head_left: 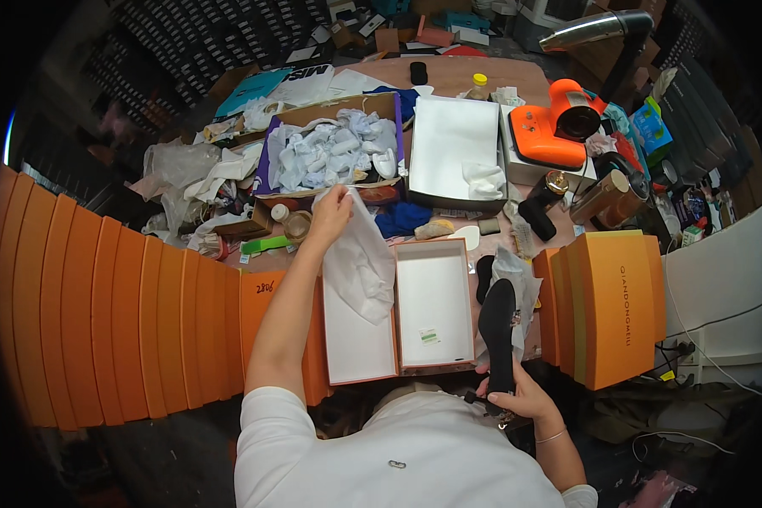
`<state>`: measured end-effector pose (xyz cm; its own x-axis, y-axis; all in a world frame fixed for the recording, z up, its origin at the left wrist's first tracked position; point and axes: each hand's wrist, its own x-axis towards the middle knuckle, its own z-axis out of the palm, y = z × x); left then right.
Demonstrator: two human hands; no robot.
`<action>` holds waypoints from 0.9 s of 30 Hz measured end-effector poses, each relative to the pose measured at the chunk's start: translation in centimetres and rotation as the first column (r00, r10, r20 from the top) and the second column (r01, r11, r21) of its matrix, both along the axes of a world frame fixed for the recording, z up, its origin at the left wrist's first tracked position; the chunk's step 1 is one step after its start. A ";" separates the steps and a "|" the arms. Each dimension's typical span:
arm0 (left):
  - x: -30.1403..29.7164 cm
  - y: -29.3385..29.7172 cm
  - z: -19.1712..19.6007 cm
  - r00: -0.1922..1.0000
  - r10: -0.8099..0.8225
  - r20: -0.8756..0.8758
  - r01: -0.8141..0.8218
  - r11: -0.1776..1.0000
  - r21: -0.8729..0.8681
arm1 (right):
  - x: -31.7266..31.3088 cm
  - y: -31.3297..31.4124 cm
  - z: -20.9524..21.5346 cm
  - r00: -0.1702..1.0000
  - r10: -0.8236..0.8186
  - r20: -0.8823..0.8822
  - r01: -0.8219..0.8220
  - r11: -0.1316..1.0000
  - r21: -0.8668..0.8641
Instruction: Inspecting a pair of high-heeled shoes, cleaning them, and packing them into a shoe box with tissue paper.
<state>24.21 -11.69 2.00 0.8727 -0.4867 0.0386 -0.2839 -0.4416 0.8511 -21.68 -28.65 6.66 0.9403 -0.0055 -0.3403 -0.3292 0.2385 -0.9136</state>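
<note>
My left hand [334, 213] pinches the top of a thin white dust bag or wrapping sheet [362, 262], which hangs down over the white inside of an orange box lid [360, 360]. Alongside the lid stands an open shoe box [434, 284] with a small green-and-white label on its bottom. My right hand [521, 396], fingers closed, grips a black sandal [498, 326] by its heel end, the dark sole showing and shiny trim along its edge. Behind it lie crumpled translucent paper [523, 279] and another black shoe piece [484, 278], partly hidden.
Orange shoe boxes [127, 322] line the left side; more orange boxes [614, 309] stack on the right. Further back are a purple box [271, 161] of crumpled paper, a white-lined box [455, 140], an orange heat-blower device [550, 135], a brush [521, 233] and bottles.
</note>
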 end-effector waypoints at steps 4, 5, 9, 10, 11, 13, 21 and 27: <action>-10.4 -2.8 7.1 0.923 -0.299 0.242 0.322 0.945 -0.061 | 2.3 -1.2 3.5 0.991 -0.050 0.127 0.017 0.969 0.248; -12.3 -2.2 6.6 0.927 -0.279 0.249 0.310 0.946 -0.091 | 2.8 -1.4 4.3 0.985 -0.031 0.168 -0.017 0.960 0.280; -19.7 0.4 4.8 0.968 0.001 0.249 0.052 0.977 -0.208 | 5.3 -1.6 6.0 0.957 0.205 0.205 -0.281 0.829 0.484; -21.8 1.4 4.6 0.974 0.046 0.222 0.017 0.961 -0.278 | 6.4 -1.4 5.4 0.939 0.279 0.199 -0.341 0.813 0.471; -23.7 2.4 4.5 0.977 0.091 0.192 -0.019 0.938 -0.345 | 7.8 -1.2 4.4 0.935 0.306 0.180 -0.355 0.799 0.485; -26.2 4.5 3.8 0.984 0.175 0.043 -0.150 0.927 -0.343 | 9.6 0.1 1.7 0.964 0.260 0.054 -0.248 0.812 0.528; -25.8 10.2 1.2 0.974 0.167 0.154 -0.180 0.981 0.072 | 7.6 2.2 -4.7 0.975 0.214 0.058 -0.141 0.394 0.908; -25.4 5.2 5.0 0.957 0.226 0.182 -0.196 0.966 -0.169 | 6.5 2.6 -4.6 0.950 0.304 0.074 -0.180 0.337 0.924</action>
<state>-1.14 -6.53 6.97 0.9223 -0.2682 0.2784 -0.3672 -0.3828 0.8477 -15.17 -26.06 2.08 0.8069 0.5873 -0.0633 -0.5896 0.7943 -0.1466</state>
